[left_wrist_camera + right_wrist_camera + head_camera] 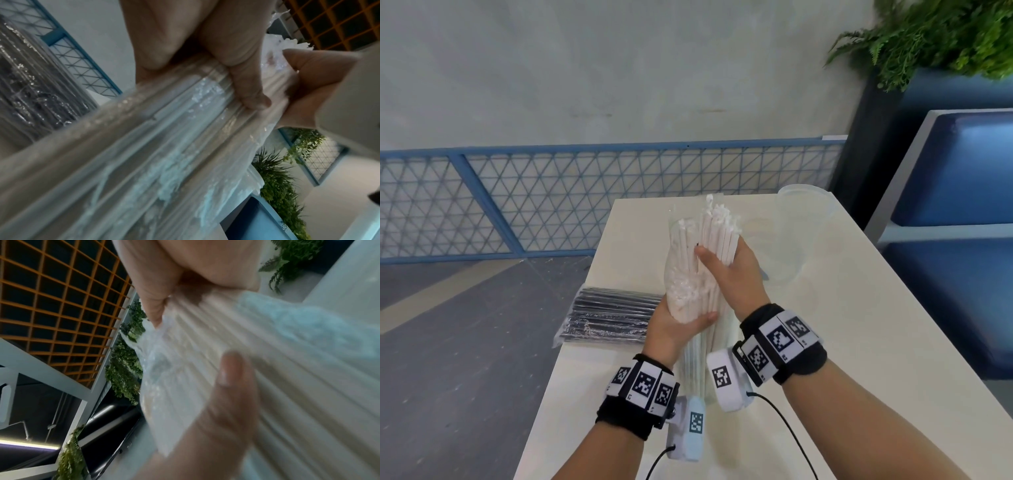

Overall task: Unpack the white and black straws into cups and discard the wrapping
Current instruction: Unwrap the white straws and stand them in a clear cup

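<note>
Head view: both hands hold the white straws up off the surface, the bundle standing nearly upright with its open end at the top, likely so the straws can slide out of the wrapping. The left hand cups the lower part, thumb curled across the front, gripping straws and wrapping together as an anchor. The right hand closes its fingers round the upper straws, thumb pressed on the front, which looks like a pull to draw them free. A clear cup stands just beyond the right hand, near enough to receive them. The black straws lie sealed in their pack at the surface's left edge, untouched.
</note>
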`<move>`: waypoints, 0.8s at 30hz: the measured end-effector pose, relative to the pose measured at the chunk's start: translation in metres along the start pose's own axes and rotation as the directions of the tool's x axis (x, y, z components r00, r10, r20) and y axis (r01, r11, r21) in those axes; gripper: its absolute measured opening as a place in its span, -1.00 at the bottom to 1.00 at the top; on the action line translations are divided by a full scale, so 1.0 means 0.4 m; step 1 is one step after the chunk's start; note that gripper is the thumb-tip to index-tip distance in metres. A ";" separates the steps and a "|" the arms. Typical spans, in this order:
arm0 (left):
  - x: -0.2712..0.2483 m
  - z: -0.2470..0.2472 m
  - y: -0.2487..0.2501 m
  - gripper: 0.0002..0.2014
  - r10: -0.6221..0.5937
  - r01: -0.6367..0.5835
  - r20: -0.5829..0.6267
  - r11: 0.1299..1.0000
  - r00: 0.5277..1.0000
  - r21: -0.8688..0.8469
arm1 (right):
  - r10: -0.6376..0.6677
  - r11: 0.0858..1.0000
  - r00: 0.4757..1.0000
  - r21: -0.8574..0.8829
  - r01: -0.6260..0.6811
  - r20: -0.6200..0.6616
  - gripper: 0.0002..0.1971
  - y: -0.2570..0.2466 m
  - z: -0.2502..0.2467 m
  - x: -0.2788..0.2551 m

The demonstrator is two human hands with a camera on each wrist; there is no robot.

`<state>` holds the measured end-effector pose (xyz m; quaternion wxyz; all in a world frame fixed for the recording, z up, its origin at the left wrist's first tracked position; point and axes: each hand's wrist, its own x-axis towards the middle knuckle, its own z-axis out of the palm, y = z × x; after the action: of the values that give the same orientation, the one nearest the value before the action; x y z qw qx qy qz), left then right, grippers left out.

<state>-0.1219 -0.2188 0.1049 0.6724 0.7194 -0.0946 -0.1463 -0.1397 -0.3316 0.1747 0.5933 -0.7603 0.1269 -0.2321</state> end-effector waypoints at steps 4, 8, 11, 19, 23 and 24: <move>0.007 -0.002 0.006 -0.52 -0.029 0.029 -0.003 0.998 1.000 -0.049 | -0.052 0.992 0.998 0.116 0.056 -0.039 -0.63 -0.050 -0.016 0.033; 0.012 -0.001 0.008 -0.63 -0.016 0.016 -0.006 0.998 1.000 -0.054 | -0.071 0.977 0.995 0.195 0.083 -0.068 -0.64 -0.058 -0.029 0.044; 0.012 0.006 0.011 -0.61 -0.010 0.010 -0.005 0.999 1.000 -0.042 | -0.051 0.987 0.999 0.154 0.053 -0.016 -0.59 -0.037 -0.035 0.041; 0.031 0.015 0.012 -0.63 -0.006 0.006 0.008 1.000 1.000 -0.007 | 0.012 0.992 0.992 0.126 0.004 -0.129 -0.64 -0.024 -0.037 0.066; 0.037 0.014 0.009 -0.63 -0.009 0.009 0.003 0.999 1.000 -0.039 | 0.008 0.961 0.970 0.271 0.060 -0.244 -0.68 -0.077 -0.087 0.129; 0.041 0.013 0.007 -0.62 -0.012 0.012 -0.007 0.999 1.000 -0.039 | 0.021 0.948 0.965 0.312 0.064 -0.263 -0.68 -0.084 -0.099 0.143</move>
<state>-0.1083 -0.2295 0.1060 0.6855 0.7075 -0.0849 -0.1495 -0.1132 -0.3829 0.2259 0.6834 -0.6184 0.1571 -0.3548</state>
